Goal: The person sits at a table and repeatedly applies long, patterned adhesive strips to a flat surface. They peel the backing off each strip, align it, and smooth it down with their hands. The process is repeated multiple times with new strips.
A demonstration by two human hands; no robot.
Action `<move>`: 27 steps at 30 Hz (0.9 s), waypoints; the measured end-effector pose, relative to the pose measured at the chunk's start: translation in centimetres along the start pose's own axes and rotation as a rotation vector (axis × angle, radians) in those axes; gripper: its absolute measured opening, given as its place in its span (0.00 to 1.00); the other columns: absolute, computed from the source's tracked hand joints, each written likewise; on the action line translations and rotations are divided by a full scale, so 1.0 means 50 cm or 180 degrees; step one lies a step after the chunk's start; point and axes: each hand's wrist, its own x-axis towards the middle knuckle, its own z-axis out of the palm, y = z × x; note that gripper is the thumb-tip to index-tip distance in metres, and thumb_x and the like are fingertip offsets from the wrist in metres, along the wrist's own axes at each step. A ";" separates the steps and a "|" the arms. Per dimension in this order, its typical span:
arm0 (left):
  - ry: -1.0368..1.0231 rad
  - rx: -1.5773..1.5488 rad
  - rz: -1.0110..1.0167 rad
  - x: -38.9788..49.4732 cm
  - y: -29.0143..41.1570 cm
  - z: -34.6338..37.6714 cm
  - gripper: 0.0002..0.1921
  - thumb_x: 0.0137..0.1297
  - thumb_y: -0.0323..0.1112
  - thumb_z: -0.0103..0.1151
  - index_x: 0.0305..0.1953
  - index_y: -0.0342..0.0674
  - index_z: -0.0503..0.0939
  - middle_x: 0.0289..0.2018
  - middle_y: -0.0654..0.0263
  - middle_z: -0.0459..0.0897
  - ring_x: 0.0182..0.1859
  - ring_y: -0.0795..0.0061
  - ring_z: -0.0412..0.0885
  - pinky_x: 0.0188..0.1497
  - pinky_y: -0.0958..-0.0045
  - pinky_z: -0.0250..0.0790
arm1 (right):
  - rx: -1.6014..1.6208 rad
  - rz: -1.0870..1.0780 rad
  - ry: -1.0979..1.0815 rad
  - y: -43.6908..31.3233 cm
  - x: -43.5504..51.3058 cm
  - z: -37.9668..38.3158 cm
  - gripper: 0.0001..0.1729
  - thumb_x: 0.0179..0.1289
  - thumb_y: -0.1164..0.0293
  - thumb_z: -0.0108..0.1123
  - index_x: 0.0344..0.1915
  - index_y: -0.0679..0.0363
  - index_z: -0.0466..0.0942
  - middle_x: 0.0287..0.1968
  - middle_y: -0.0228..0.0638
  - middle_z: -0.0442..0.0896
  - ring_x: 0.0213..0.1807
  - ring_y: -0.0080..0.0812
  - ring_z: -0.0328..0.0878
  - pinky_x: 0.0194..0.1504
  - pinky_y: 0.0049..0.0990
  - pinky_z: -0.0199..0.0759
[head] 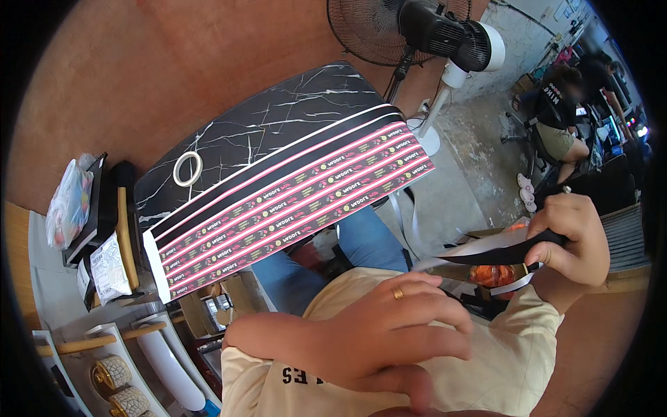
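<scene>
My right hand [570, 242] is raised at the right, its thumb and fingers pinching a black strip with white edging [495, 253]. The strip's loose end reaches left, blurred. My left hand [401, 333], with a ring, hovers in front of my torso, fingers apart and holding nothing, below that loose end. Ahead, several printed strips with pink and white borders [292, 208] lie side by side on a black marble-patterned table [292, 104], beside plain black strips [281, 161]. A white band [157, 268] crosses their left ends. A roll of tape [187, 169] lies behind them.
Two fans, one black [432, 26] and one white-and-black [484, 47], stand behind the table. Plastic bag [70, 203] and wrapped parcel [110, 268] are at the left. An open cardboard box [200, 313] sits under the table's edge. People [560, 114] sit farther off at the right.
</scene>
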 end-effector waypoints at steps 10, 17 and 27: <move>-0.0130 -0.0359 -0.0439 -0.049 0.013 0.034 0.22 0.63 0.49 0.64 0.52 0.45 0.76 0.53 0.60 0.76 0.52 0.56 0.75 0.57 0.55 0.63 | 0.0924 -0.0134 0.0242 -0.014 0.142 0.093 0.24 0.51 0.55 0.76 0.22 0.64 0.76 0.22 0.35 0.78 0.22 0.35 0.75 0.27 0.29 0.62; -0.0197 -0.0959 -0.0436 -0.080 -0.011 0.052 0.27 0.74 0.61 0.46 0.47 0.41 0.79 0.46 0.58 0.81 0.48 0.53 0.80 0.52 0.57 0.70 | 0.0802 -0.0373 0.0044 -0.021 0.154 0.098 0.23 0.52 0.58 0.77 0.24 0.65 0.77 0.22 0.37 0.78 0.23 0.34 0.77 0.28 0.28 0.64; 0.1656 0.0123 -0.1482 -0.040 -0.049 -0.049 0.29 0.66 0.43 0.66 0.64 0.40 0.71 0.55 0.59 0.76 0.56 0.71 0.75 0.58 0.68 0.66 | 0.1242 -0.0457 0.0154 -0.045 0.164 0.109 0.18 0.50 0.63 0.76 0.27 0.65 0.77 0.25 0.37 0.79 0.27 0.37 0.77 0.31 0.29 0.64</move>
